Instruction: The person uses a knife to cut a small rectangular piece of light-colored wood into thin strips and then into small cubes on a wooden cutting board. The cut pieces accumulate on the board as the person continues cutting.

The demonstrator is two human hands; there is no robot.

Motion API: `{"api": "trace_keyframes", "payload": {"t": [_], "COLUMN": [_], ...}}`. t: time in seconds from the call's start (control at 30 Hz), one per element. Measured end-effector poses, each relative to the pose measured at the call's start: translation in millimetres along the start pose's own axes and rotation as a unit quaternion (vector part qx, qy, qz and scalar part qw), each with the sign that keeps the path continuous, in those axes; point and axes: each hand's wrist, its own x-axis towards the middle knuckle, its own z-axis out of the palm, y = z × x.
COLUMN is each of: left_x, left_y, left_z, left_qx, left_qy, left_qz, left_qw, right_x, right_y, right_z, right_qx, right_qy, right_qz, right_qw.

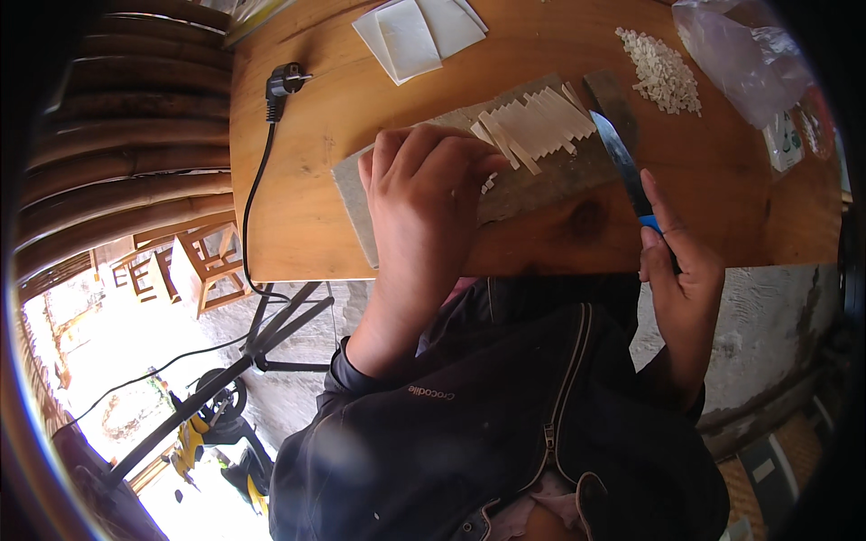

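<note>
Cream strips (534,126), grey board (541,185), blue-and-black knife handle (649,223), orange-brown table (347,95)

Lettering legible: one pale word (433,393) on the dark jacket (388,460), below the left fingers (388,149). Green print on the white packet (783,149), right of the right fingers (657,200): illegible.

Busy wooden table (559,41) here!
Grey board (532,187) mid-table, papers (410,43) beyond it, black plug (283,81) on the left, white bits (663,74) heaped right, plastic bag (741,63) just beside them.
</note>
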Motion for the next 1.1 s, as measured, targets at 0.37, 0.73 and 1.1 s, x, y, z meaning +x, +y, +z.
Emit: {"api": "trace_keyframes", "payload": {"t": [0.37,0.73,1.1], "left_x": [6,-33,-28], "left_y": [-11,-49,-42], "left_z": [-18,-47,-35], "left_qx": [-0.157,-0.166,-0.069], "left_qy": [0.1,-0.034,-0.044], "left_qz": [-0.17,-0.057,0.047], "left_qw": [0.968,0.984,0.996], "right_x": [2,21,19], "right_y": [-35,-45,-48], "right_z": [31,47,46], "right_qx": [-0.065,-0.145,-0.071], "right_qy": [-0.11,-0.128,-0.116], "right_qz": [-0.105,-0.098,-0.065], "right_qw": [0.986,0.976,0.989]}}
